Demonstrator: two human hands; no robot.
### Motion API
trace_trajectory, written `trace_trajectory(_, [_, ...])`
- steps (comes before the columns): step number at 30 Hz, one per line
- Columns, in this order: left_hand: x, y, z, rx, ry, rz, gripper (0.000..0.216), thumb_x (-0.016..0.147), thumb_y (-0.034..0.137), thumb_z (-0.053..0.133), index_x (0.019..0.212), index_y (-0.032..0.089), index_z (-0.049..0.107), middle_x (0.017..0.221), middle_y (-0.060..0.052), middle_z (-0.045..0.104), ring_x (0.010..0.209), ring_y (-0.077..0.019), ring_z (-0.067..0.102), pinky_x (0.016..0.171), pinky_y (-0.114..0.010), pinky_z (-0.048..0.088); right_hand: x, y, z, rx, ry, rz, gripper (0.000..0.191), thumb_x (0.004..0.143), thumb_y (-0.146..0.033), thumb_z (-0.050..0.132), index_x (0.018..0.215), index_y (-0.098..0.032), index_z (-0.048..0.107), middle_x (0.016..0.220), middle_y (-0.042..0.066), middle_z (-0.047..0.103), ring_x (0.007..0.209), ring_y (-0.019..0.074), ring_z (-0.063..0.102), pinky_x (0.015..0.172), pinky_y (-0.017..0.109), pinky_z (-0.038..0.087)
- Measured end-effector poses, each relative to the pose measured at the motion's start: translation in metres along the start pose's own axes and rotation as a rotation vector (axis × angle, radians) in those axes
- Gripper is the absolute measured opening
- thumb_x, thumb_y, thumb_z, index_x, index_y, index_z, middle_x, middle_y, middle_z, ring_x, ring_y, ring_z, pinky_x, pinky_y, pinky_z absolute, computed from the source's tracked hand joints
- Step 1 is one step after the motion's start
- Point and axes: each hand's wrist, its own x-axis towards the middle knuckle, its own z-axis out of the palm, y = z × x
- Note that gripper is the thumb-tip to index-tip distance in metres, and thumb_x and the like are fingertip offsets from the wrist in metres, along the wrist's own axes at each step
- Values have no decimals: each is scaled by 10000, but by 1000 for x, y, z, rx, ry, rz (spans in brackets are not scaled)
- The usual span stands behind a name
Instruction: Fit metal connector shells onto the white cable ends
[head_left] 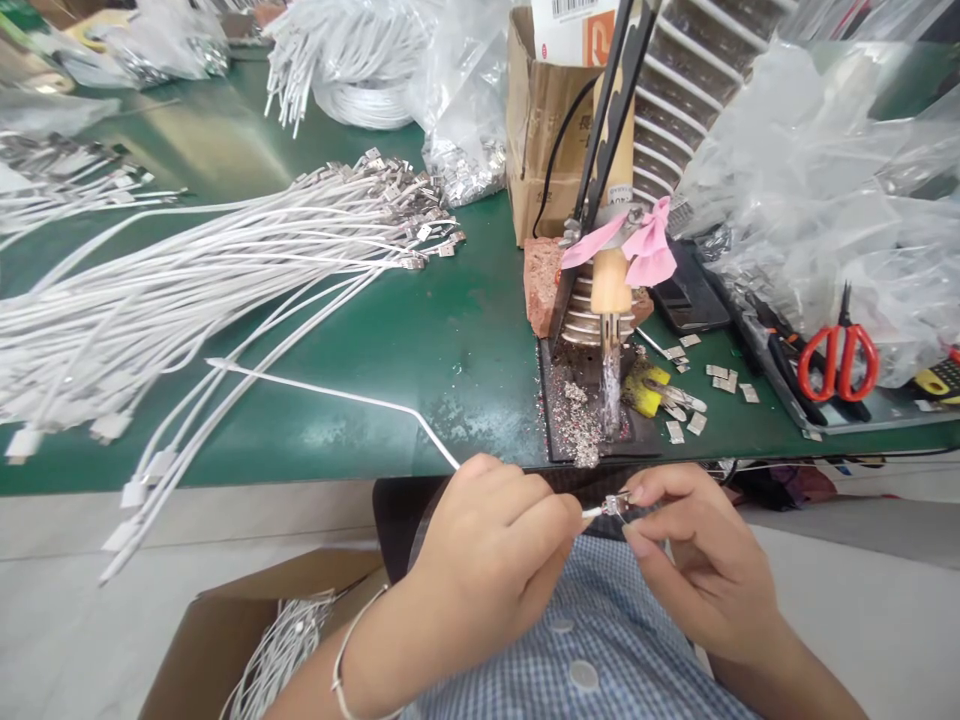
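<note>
A white cable [345,397] runs from the green tabletop into my left hand [499,535], whose fingers are wrapped round it close to one end. That end pokes out past the thumb and carries a small metal USB connector [615,504]. My right hand [701,555] pinches at the connector's far side with thumb and fingertips. Exactly how the small metal parts fit together there is too small to tell. Both hands are in front of the table edge, above my lap. Just beyond them, a soldering iron [611,340] with a wooden handle and pink cloth stands tip down.
To the left lies a pile of white cables [225,265] with metal plugs. A yellow sponge [646,388] and loose metal shells [721,378] lie right of the iron. Red-handled scissors [838,362] rest on a tray. Below, a cardboard box [225,620] holds more cables.
</note>
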Motion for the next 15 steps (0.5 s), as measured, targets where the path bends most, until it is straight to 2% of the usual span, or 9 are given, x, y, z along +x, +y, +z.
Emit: trace_trajectory(15, [0, 0, 1, -6, -8, -12, 94, 903, 76, 552, 930, 162, 581, 665, 26, 552, 618, -143, 436, 589, -334, 262, 1, 0, 3, -75, 4, -50, 251, 801, 6, 552, 914, -215, 586, 1013, 50, 507, 931, 196, 577, 779, 352, 538])
